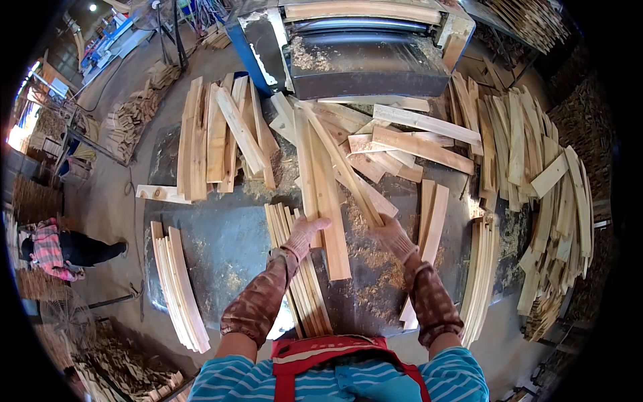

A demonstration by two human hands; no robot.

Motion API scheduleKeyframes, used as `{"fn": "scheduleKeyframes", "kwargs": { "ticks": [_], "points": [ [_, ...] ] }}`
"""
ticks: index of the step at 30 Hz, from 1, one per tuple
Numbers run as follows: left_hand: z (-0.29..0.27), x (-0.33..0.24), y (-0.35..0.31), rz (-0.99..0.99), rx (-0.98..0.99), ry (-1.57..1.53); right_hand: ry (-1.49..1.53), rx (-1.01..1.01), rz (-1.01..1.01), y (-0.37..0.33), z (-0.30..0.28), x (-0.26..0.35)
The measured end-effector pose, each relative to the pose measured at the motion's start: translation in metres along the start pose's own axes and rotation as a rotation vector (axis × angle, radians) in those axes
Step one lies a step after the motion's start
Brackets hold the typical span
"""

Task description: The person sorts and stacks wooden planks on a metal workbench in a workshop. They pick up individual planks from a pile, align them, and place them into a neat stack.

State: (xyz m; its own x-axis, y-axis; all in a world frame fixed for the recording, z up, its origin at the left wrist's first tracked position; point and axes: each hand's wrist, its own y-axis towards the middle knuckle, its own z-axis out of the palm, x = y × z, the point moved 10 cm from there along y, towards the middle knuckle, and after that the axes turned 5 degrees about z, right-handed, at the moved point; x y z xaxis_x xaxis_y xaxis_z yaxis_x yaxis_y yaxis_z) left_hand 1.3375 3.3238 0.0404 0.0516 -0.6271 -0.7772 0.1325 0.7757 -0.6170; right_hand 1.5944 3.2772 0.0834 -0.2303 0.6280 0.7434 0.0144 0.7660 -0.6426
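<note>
Wooden boards [423, 151] clutter the table [221, 251] between us and the blue-sided machine [368, 75]; our left hand [309, 233] grips a plank [307, 177], our right hand [392, 238] (both are gloved) a narrow strip [342, 162].

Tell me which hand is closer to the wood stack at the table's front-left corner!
Left: the left hand is right of the wood stack; the right hand sits farther right.

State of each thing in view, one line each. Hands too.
Left hand: gloved, closed on the straighter plank
Right hand: gloved, closed on the slanted plank, near its lower end
Planer: shavings on its bed; running or not, can't tell
Loose plank pile: crisscrossed
Strip bundle: lined up lengthwise
Worktable: scattered with shavings
</note>
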Motion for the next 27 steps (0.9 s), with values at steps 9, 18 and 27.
{"fn": "scheduleKeyframes", "kwargs": {
  "ticks": [9,18,27],
  "points": [
    [0.055,0.098,-0.097,-0.158,0.062,-0.335,0.296,-0.165,-0.046,-0.121,0.095,-0.102],
    [-0.017,0.093,-0.158,-0.066,0.21,-0.192,-0.065,-0.27,0.08,-0.153,0.065,-0.121],
    [-0.176,0.197,-0.249,0.268,-0.375,-0.059,0.016,-0.146,-0.077,-0.248,0.076,-0.231]
  ]
}}
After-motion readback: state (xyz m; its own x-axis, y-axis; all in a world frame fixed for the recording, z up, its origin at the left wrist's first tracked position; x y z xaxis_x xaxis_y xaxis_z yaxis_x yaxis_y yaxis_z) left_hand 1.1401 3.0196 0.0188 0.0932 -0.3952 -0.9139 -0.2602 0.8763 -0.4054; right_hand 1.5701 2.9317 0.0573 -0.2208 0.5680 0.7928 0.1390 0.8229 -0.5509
